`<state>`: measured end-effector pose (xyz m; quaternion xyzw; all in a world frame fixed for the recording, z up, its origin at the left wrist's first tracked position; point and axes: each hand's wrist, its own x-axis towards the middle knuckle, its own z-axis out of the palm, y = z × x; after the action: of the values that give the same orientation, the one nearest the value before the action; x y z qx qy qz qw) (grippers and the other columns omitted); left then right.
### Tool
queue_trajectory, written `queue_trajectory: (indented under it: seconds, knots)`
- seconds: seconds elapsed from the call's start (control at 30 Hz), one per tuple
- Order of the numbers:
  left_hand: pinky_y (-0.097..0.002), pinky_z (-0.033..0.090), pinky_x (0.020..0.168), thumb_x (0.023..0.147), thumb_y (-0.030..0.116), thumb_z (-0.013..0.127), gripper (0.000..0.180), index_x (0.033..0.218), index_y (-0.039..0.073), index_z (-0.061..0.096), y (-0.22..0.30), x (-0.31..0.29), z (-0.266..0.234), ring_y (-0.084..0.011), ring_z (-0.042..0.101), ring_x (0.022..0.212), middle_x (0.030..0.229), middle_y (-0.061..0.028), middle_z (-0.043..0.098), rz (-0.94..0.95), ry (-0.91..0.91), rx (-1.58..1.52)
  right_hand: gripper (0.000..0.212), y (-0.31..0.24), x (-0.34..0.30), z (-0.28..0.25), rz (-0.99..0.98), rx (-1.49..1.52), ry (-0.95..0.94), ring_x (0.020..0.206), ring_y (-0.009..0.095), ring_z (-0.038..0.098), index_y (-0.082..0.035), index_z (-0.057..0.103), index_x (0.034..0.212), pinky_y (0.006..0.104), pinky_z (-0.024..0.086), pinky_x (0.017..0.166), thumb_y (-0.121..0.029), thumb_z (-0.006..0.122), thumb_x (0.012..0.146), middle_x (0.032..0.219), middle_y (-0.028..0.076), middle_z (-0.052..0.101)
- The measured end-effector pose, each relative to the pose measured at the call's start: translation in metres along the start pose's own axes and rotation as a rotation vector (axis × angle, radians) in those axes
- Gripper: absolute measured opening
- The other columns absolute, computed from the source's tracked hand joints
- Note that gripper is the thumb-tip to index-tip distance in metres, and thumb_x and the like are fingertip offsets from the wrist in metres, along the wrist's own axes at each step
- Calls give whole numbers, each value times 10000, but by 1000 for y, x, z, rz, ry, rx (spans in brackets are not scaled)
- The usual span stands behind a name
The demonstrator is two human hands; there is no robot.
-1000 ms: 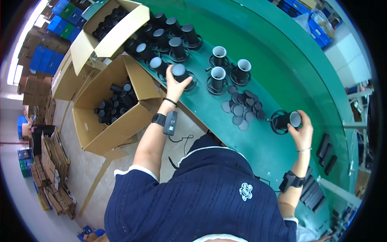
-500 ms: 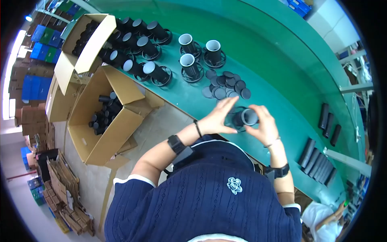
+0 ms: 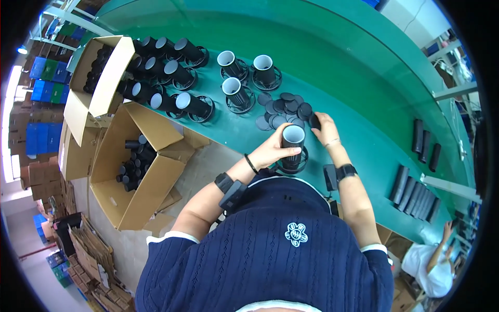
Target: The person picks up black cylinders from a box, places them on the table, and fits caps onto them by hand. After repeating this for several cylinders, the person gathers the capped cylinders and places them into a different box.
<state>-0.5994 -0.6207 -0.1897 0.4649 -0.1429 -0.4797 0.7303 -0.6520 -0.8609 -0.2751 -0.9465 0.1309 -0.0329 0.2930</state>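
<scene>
My left hand (image 3: 274,152) is wrapped round a black ribbed tube (image 3: 292,156) with a pale inside, near the table's front edge. The tube stands upright in a round black openwork base. My right hand (image 3: 326,130) is closed on a dark round disc (image 3: 314,121) at the right edge of a loose pile of black discs (image 3: 285,107). Beyond the pile stand a few similar tubes (image 3: 265,71) on ring bases, open ends up.
Several black tubes (image 3: 192,105) with pale ends lean on bases at the left. An open carton (image 3: 150,200) holding black parts stands beside the table. Dark cylinders (image 3: 413,195) lie in rows at the right. Another person (image 3: 429,268) is at the lower right.
My right hand has left the tube and moved up to the discs, closing on one. My left hand has closed round the tube, which sits a little farther left.
</scene>
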Motion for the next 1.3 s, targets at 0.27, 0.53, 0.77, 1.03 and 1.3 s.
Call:
queue_trajectory:
  seconds: [0.27, 0.53, 0.77, 1.03, 1.3]
  knots:
    - [-280, 450, 902, 802, -12, 700, 643, 1338, 87, 359, -14, 29, 19, -120, 493, 1093, 1168, -9, 485, -79, -75, -26, 764, -11, -65, -86, 45, 2046, -270, 1072, 293, 561, -59, 281, 1431, 325, 514, 868, -196, 719, 820, 1319, 200, 457]
    - [-337, 424, 942, 836, 116, 708, 521, 1258, 39, 411, -23, 77, 44, -164, 512, 1084, 1147, -57, 521, 11, 21, -163, 712, 11, -98, -111, -40, 2041, -188, 980, 262, 549, -129, 240, 1458, 304, 525, 784, -284, 637, 887, 1312, 238, 425]
    - [-323, 474, 868, 842, 124, 702, 422, 1188, 53, 470, -12, 89, 52, -172, 556, 1013, 1074, -46, 549, -62, 65, -230, 573, 23, -114, -112, 79, 2224, -211, 810, 189, 513, -97, 279, 1441, 260, 478, 650, -416, 417, 985, 1169, 218, 482]
    - [-321, 469, 903, 764, 23, 741, 469, 1169, 53, 507, 0, 91, 71, -168, 586, 1015, 1067, -65, 602, -38, -146, 58, 536, 23, -97, -118, 270, 2106, -290, 610, 177, 487, -62, 317, 1413, 241, 426, 497, -416, 314, 1010, 1021, 219, 525]
    - [-322, 501, 800, 827, 147, 717, 412, 1153, 57, 482, -11, 108, 61, -172, 572, 962, 1038, -53, 555, -105, 65, -176, 543, 40, -104, -105, 72, 2211, -242, 661, 155, 498, -34, 264, 1426, 185, 458, 532, -343, 401, 1001, 1171, 256, 512]
